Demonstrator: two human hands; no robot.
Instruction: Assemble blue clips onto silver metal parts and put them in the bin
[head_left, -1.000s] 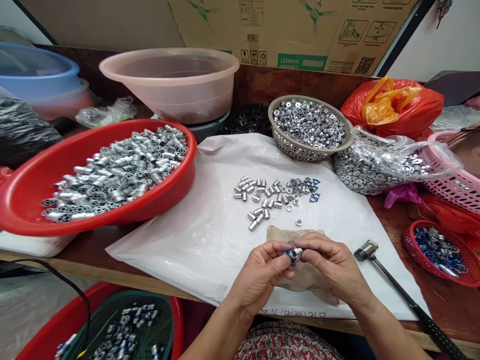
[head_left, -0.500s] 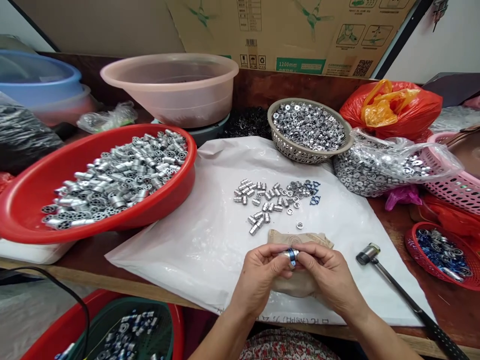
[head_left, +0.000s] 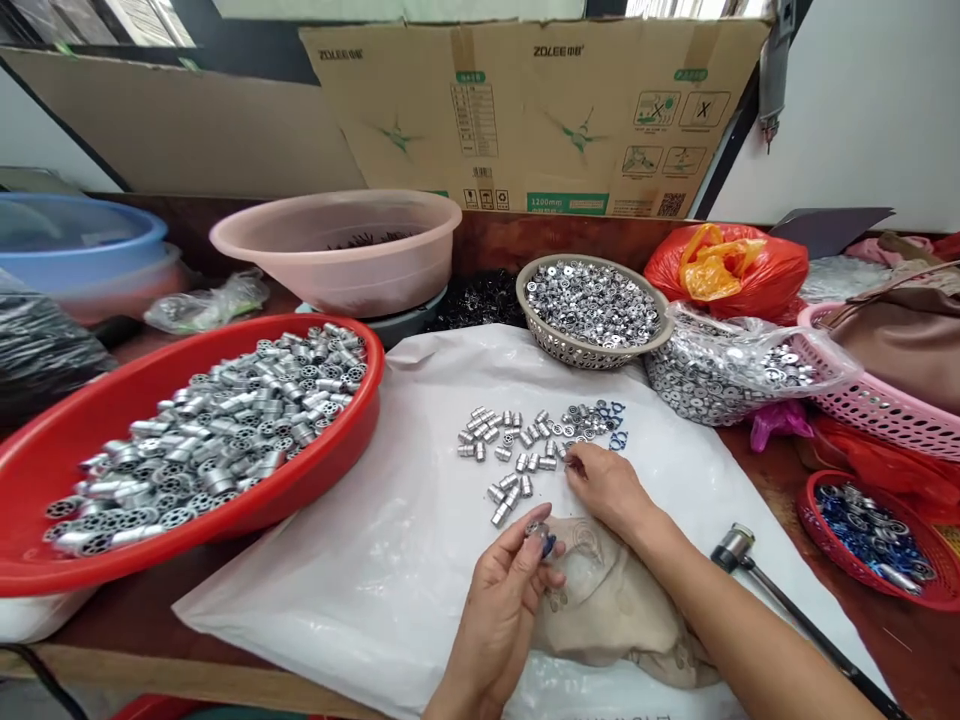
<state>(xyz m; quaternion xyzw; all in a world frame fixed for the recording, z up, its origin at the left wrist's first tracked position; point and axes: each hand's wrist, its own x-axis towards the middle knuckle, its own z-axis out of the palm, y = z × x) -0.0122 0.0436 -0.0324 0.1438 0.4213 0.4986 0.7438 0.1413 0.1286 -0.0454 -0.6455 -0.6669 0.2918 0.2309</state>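
Note:
My left hand point(head_left: 510, 585) pinches a small silver cylinder with a blue ring on it point(head_left: 541, 535), held just above a beige cloth pad point(head_left: 611, 600). My right hand point(head_left: 604, 485) reaches forward onto the white plastic sheet point(head_left: 390, 540). Its fingertips are pressed together at the near edge of a scatter of small silver parts point(head_left: 525, 445). Whether anything sits between those fingertips I cannot make out. A few blue rings point(head_left: 616, 412) lie at the right end of the scatter.
A red basin point(head_left: 45, 560) of silver cylinders stands at left, a pink basin point(head_left: 337, 250) behind it. A beige basket point(head_left: 589, 345) and a clear bag point(head_left: 735, 365) hold silver discs. A small hammer point(head_left: 739, 548) lies at right, beside a red basket point(head_left: 817, 530) of blue parts.
My hands have come apart. The left keeps the cylinder with the blue ring; the right has moved forward to the scattered parts. The camera has tilted up.

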